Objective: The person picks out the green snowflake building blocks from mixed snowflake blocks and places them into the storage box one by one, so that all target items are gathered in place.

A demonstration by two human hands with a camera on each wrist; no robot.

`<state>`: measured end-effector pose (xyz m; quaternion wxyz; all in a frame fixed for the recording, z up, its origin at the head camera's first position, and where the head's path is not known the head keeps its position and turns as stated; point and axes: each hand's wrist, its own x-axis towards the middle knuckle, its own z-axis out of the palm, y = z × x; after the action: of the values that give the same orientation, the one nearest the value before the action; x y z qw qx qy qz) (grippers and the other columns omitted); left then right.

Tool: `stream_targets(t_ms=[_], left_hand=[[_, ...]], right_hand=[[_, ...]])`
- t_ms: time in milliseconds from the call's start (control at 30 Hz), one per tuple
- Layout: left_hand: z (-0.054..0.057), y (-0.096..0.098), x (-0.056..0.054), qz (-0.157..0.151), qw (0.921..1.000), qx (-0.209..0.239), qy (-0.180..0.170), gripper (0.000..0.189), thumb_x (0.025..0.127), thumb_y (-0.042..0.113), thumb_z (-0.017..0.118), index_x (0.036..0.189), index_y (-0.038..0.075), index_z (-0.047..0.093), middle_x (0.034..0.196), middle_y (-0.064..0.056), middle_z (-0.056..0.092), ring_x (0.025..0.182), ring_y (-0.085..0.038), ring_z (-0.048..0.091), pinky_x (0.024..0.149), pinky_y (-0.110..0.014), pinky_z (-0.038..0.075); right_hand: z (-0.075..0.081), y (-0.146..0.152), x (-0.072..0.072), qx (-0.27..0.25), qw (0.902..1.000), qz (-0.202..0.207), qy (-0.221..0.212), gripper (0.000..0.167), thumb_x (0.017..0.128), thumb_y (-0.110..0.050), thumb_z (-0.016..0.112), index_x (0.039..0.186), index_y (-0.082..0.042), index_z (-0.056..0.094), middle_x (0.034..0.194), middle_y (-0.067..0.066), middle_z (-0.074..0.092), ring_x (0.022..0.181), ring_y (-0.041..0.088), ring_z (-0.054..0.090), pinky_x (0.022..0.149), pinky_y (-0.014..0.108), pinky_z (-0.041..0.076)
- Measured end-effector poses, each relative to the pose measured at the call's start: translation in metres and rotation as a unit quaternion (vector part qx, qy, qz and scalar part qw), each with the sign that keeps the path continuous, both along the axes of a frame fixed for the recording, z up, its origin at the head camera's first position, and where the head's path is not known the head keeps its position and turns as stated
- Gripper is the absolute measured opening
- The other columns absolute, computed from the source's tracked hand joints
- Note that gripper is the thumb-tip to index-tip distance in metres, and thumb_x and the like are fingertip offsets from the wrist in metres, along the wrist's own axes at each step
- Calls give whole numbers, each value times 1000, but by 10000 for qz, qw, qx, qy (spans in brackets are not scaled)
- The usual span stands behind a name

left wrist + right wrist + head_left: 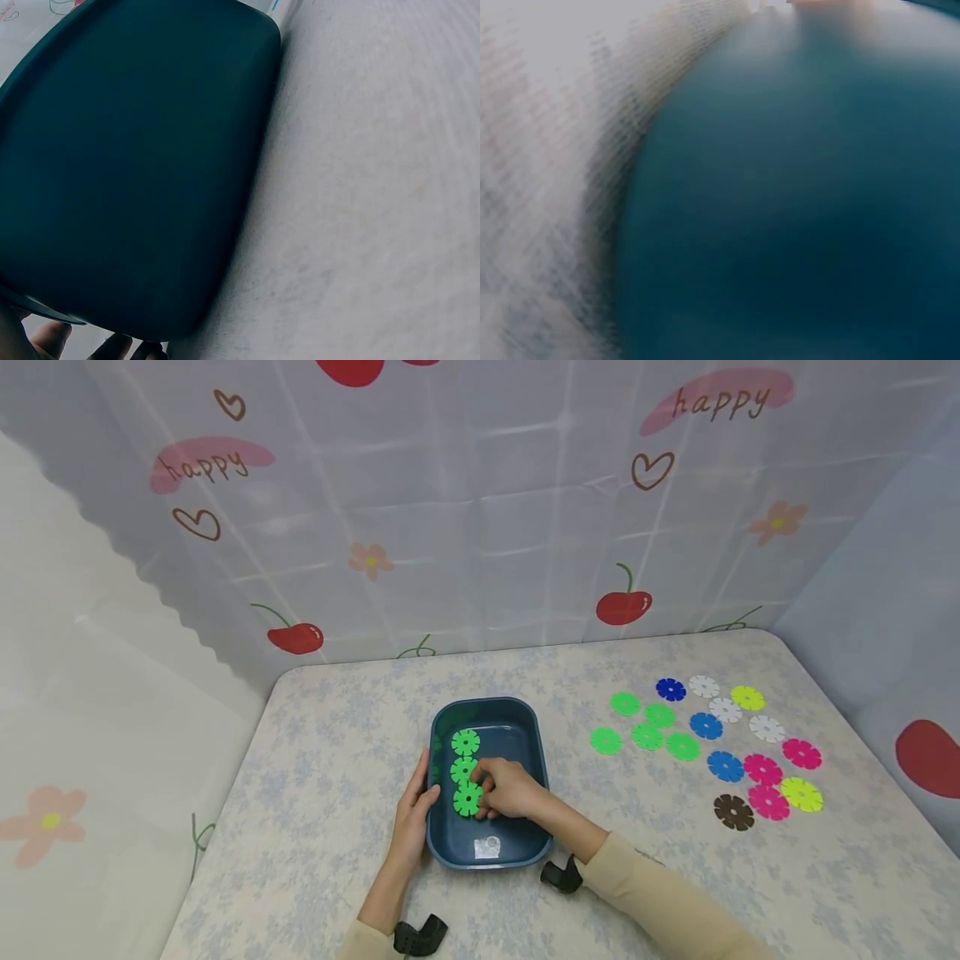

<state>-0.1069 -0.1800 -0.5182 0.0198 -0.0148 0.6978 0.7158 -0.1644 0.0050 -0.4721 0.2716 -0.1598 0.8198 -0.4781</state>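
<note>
A dark blue plastic bin stands on the table with three green notched plastic discs in a column along its left side. My left hand holds the bin's left wall, thumb at the rim and fingers along the outside. The bin's outer wall fills much of the left wrist view, with some fingers below it. Inside the bin, my right hand has curled fingers at the edge of the nearest green disc and pinches it. The right wrist view shows mostly the bin's outer wall, blurred.
To the right lie several more notched discs: green, blue, white, pink, yellow and one brown. A printed curtain hangs behind the patterned tablecloth.
</note>
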Motion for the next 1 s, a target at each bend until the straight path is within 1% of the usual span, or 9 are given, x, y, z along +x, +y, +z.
stream_targets(t_ms=[200,633,1000], left_hand=[[0,0,0,31,10000,16,-30,58,105,17,41,158,22,20,165,2,11,153,-19,6,102,-1,23],[2,0,0,5,10000,-59,-22,57,105,16,40,158,23,20,165,1,10,153,-20,6,102,-1,23],[1,1,0,23,10000,-61,-14,57,105,21,42,158,24,20,165,1,11,153,-20,7,102,-2,23]], right_hand=[[-1,-1,-1,83,9999,-8,-59,28,89,8,61,116,3,62,73,12,59,61,21,70,57,32,57],[-3,-3,-1,228,9997,-49,100,29,87,8,63,115,5,62,72,10,58,57,19,69,54,31,57],[-3,-2,2,143,9996,-41,255,28,85,9,64,114,8,62,71,12,61,57,22,69,54,32,57]])
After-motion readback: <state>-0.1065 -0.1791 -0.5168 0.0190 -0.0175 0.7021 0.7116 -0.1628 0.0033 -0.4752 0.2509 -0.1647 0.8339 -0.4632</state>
